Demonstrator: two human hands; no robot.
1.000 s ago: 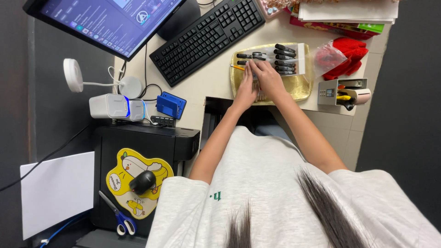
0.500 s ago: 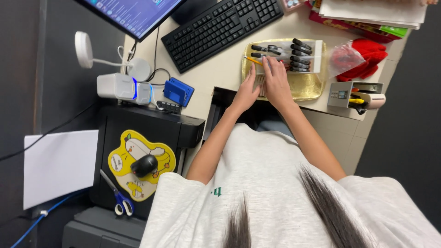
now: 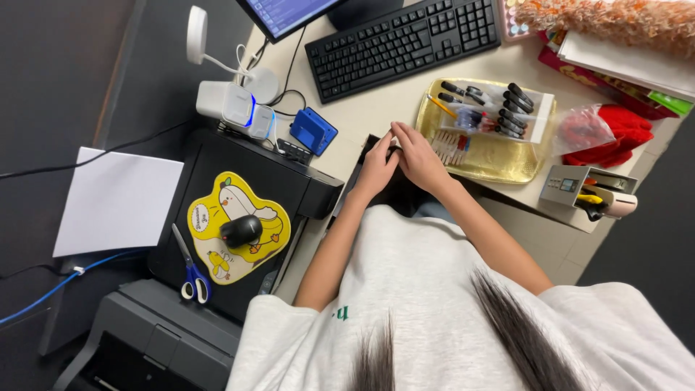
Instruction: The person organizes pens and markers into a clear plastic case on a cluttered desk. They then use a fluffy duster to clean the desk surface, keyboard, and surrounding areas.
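My left hand [image 3: 376, 170] and my right hand [image 3: 418, 158] lie side by side at the desk's front edge, just left of a gold tray [image 3: 507, 161]. Their fingertips meet over the beige desktop, above a dark gap under the desk. Whether they pinch something small is hidden. On the tray sit a clear box of black markers [image 3: 517, 108], a yellow pencil [image 3: 440, 106] and a row of small pink-tipped pieces [image 3: 452, 145]. These pieces are right beside my right hand's knuckles.
A black keyboard [image 3: 402, 43] and a monitor [image 3: 289, 11] are at the back. A white lamp [image 3: 195, 32], a white device [image 3: 235, 105] and a blue box [image 3: 313, 130] stand left. Lower left: a mouse [image 3: 240, 230] on a yellow pad, scissors [image 3: 190, 268], white paper [image 3: 119, 199]. A red cloth [image 3: 615, 134] lies right.
Both hands have come off the gold tray and moved left to the desk edge. The camera view has shifted, so everything sits further right and lower.
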